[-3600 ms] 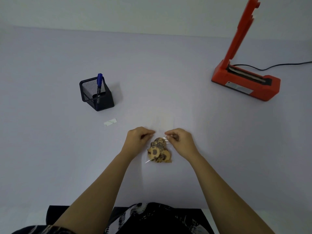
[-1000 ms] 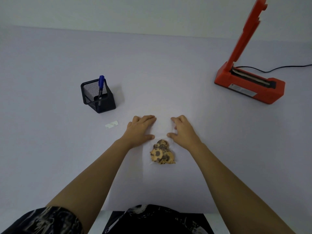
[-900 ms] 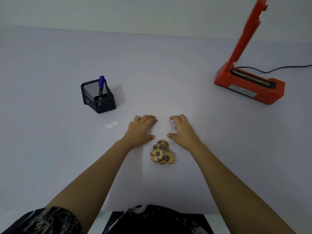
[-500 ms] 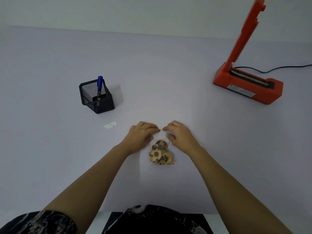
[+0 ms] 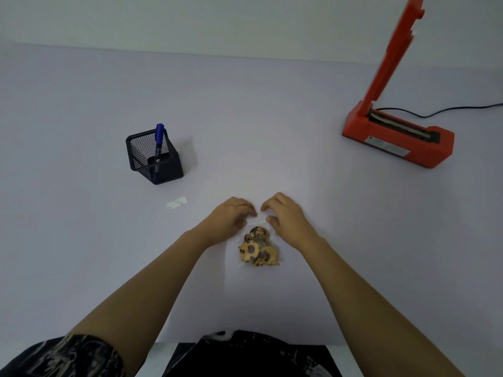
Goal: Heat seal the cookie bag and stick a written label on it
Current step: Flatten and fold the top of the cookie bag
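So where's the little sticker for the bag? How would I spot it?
Find the black mesh pen cup on the left of the table. Just on the cup's near side, a small label lies flat on the table. It is the only little white paper strip, left of the left hand and touching nothing.

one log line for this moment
left hand: pinches bag top | right hand: same | sealer: open, empty | label: untouched

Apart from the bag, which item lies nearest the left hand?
The white label, flat beside the left hand; pen holder and red sealer sit farther off.
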A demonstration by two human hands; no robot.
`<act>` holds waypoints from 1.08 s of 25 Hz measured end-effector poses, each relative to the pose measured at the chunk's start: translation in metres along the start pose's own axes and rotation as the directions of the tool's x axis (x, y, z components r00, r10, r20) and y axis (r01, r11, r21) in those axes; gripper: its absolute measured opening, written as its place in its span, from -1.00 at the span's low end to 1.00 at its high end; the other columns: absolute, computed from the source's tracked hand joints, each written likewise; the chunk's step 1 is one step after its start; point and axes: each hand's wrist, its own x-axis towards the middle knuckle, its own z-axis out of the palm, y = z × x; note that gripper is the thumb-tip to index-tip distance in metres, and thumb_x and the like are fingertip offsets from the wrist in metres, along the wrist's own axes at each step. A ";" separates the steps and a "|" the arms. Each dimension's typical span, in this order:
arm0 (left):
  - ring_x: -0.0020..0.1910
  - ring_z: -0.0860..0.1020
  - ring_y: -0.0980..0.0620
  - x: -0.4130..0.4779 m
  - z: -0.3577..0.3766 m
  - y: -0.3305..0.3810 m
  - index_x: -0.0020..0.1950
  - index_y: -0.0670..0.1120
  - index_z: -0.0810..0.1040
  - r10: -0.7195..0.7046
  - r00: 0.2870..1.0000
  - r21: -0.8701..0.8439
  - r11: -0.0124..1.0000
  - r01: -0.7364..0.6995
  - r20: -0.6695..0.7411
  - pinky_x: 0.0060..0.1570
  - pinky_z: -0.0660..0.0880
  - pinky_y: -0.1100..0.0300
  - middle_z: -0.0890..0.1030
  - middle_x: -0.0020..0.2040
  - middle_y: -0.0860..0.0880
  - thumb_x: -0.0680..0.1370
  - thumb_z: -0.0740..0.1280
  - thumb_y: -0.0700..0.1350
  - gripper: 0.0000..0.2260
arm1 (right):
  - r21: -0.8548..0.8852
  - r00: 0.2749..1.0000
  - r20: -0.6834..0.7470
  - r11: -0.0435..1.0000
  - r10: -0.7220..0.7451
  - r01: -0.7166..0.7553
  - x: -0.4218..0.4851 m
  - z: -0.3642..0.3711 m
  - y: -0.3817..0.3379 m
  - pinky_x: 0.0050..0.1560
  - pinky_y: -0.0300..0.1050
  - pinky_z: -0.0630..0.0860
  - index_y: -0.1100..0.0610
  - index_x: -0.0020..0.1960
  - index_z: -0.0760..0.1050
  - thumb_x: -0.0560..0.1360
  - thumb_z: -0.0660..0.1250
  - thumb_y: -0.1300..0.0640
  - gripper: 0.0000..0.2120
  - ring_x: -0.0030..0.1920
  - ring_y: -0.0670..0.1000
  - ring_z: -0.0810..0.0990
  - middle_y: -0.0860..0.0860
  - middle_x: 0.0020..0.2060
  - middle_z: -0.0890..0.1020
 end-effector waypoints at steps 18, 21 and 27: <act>0.42 0.21 -0.01 0.012 -0.013 -0.002 0.44 -0.07 0.27 -0.129 0.988 0.078 0.989 0.123 0.083 0.37 0.21 0.07 0.27 0.46 -0.02 0.49 0.37 -0.09 -0.45 | -0.075 0.992 0.031 0.990 0.119 -0.116 -0.002 -0.002 0.002 0.25 0.07 0.26 0.07 0.40 0.26 0.52 0.27 0.11 -0.53 0.33 0.00 0.32 -0.03 0.34 0.33; 0.43 0.20 -0.02 0.012 -0.014 -0.001 0.46 -0.07 0.25 -0.144 0.987 0.081 0.987 0.138 0.069 0.38 0.19 0.07 0.25 0.47 -0.04 0.49 0.37 -0.07 -0.42 | -0.074 0.991 0.020 0.988 0.134 -0.133 -0.002 -0.002 0.002 0.25 0.07 0.25 0.08 0.39 0.26 0.52 0.27 0.10 -0.53 0.32 0.01 0.33 -0.02 0.34 0.32; 0.43 0.20 -0.04 0.009 -0.014 -0.002 0.46 -0.09 0.23 -0.149 0.988 0.087 0.986 0.145 0.049 0.38 0.19 0.08 0.25 0.47 -0.06 0.49 0.37 -0.06 -0.41 | -0.067 0.991 0.009 0.989 0.135 -0.134 -0.003 -0.001 0.001 0.27 0.07 0.24 0.11 0.40 0.25 0.52 0.27 0.11 -0.52 0.33 0.02 0.32 0.00 0.34 0.31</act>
